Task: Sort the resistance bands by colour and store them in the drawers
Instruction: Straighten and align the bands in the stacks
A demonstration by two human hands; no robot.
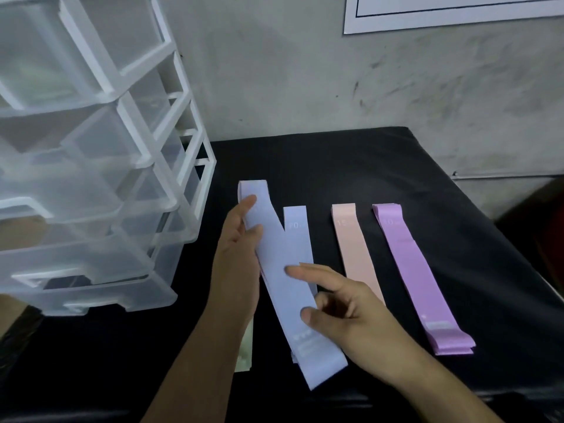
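Pale blue bands (290, 303) lie stacked at a slant on the black table (396, 166). My left hand (238, 257) holds their left edge, thumb and fingers lying along the upper half. My right hand (345, 309) touches the stack's middle with straight forefinger and thumb. Another blue band (297, 236) lies partly under the stack. To the right lie a peach band (355, 248) and a stack of purple bands (418, 276). A pale green band (245, 346) peeks out under my left forearm.
A translucent white drawer tower (100, 166) stands at the table's left, its drawers pulled partly out towards me. A grey wall with a white sheet (451, 13) rises behind the table. The table's right edge drops off near a dark object (537, 221).
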